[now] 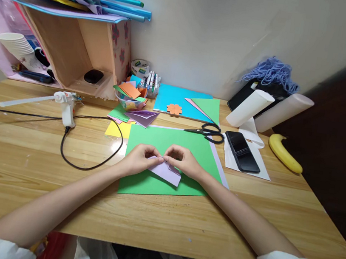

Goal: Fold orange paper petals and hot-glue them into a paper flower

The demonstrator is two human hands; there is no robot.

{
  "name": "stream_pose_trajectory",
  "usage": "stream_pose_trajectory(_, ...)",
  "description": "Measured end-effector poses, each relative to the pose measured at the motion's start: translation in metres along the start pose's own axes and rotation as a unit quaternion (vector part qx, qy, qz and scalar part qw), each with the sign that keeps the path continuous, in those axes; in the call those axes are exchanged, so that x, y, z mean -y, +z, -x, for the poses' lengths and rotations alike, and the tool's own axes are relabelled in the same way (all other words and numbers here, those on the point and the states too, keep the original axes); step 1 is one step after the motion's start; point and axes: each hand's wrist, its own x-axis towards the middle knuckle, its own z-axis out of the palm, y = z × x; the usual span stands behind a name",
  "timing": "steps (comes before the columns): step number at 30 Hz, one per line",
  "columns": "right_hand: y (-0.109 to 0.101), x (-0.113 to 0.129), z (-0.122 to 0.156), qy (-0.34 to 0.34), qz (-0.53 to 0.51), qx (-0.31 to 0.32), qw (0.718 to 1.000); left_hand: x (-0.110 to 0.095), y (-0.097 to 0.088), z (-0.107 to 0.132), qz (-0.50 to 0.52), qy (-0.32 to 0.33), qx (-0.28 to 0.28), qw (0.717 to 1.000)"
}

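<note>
A folded piece of light purple paper point(166, 173) is pinched between both hands over a large green sheet point(142, 185). My left hand point(141, 159) grips its upper left part with thumb and fingers. Close beside it, my right hand point(184, 161) pinches the top edge, the two sets of fingertips almost meeting. Black-handled scissors point(213, 132) lie across the far edge of the green sheet. Beyond them an orange paper flower point(174, 109) rests on a blue sheet point(171, 95). A darker purple folded paper point(142, 118) lies to the left of the scissors.
A hot glue gun point(66, 108) with its cord stands on the left. Behind are a tub of paper scraps point(131, 95), markers point(150, 82) and a cardboard box point(119, 53) topped with paper flowers. On the right are a phone point(242, 152), a banana point(285, 154) and white rolls point(250, 108).
</note>
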Motion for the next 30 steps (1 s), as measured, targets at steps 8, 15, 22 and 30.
stream_pose_trajectory(8, 0.002, 0.000, 0.002, -0.007, 0.028, -0.020, 0.999, 0.003, 0.000, 0.000, -0.006, 0.010, -0.009, 1.000)
stream_pose_trajectory(15, 0.005, 0.001, 0.002, 0.008, 0.001, -0.025, 1.000, -0.002, -0.001, 0.003, -0.024, 0.035, -0.029, 0.999)
stream_pose_trajectory(22, 0.000, -0.004, -0.004, 0.010, -0.114, -0.077, 0.990, 0.001, -0.005, -0.001, 0.040, 0.036, -0.150, 0.987)
stream_pose_trajectory(30, -0.002, -0.010, -0.007, -0.009, -0.125, -0.172, 0.977, 0.002, -0.001, -0.002, 0.130, -0.014, -0.064, 0.989)
